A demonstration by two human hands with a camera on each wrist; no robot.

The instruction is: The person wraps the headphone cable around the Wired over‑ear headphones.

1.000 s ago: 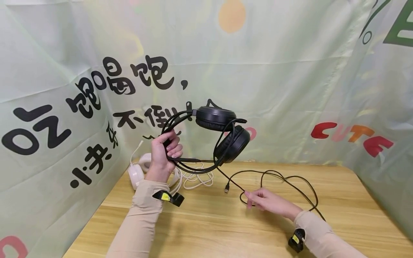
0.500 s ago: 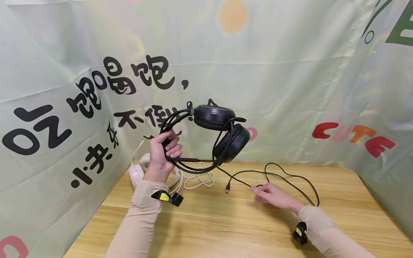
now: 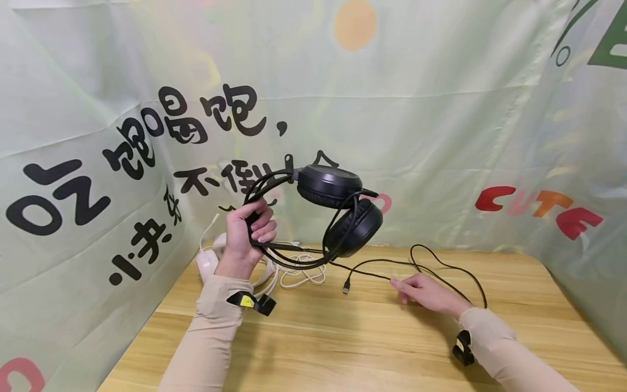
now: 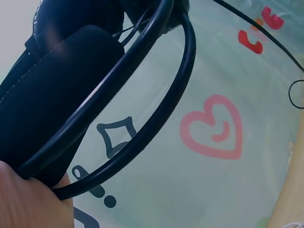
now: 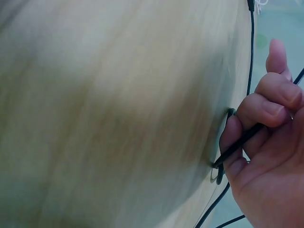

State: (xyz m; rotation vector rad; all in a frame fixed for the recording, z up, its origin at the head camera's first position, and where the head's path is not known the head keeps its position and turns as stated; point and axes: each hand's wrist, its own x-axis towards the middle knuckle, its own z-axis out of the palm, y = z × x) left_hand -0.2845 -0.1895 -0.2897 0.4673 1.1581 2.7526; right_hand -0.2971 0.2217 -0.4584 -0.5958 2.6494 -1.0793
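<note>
A black headset hangs above the table in the head view, its two ear cups pointing right. My left hand grips it by the headband. In the left wrist view the padded headband and its thin outer bands run out from the hand. Lower and to the right, my right hand holds the headset's black cable just above the wood. The right wrist view shows the cable passing through the curled fingers. A USB plug on the cable's end lies on the table.
Behind my left hand, a white headset with a coiled white cable lies on the wooden table. A loop of black cable lies behind my right hand. Printed cloth walls stand around the table.
My right hand has slid rightward along the black cable, and the cable loop on the right has shrunk. My left hand stays nearly in place; the ear cups have dipped slightly.
</note>
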